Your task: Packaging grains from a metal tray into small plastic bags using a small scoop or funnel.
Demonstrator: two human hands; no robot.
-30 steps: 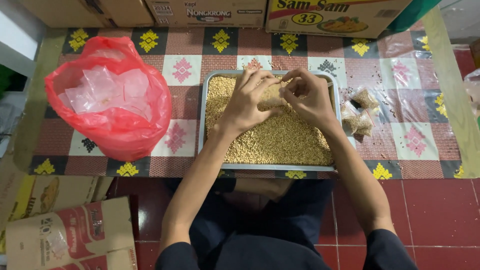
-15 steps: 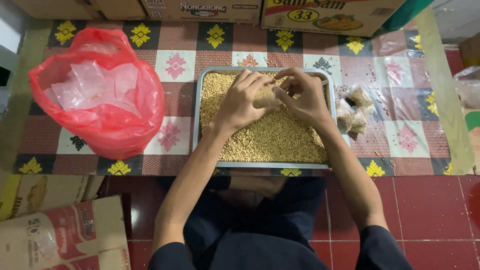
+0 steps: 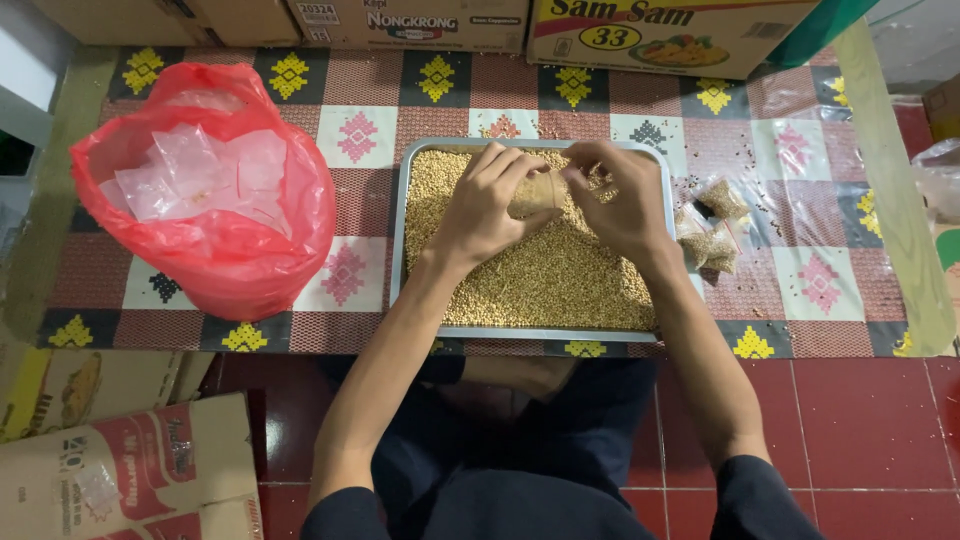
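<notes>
At the centre of the frame we see a small clear bag of tan grains (image 3: 537,192), stubby and pale brown, lying sideways just above the grain heap. Our left hand (image 3: 487,205) curls round its left end, and our right hand (image 3: 622,200) pinches its right end. Below them sits the metal tray (image 3: 398,240), full of loose grains, on the chequered counter (image 3: 800,180). Filled little packets (image 3: 708,232) lie just right of the tray. A red plastic bag (image 3: 215,250) of clear empty pouches stands at left. Cardboard boxes (image 3: 640,30) line the upper edge; another carton (image 3: 130,480) lies at lower left.
</notes>
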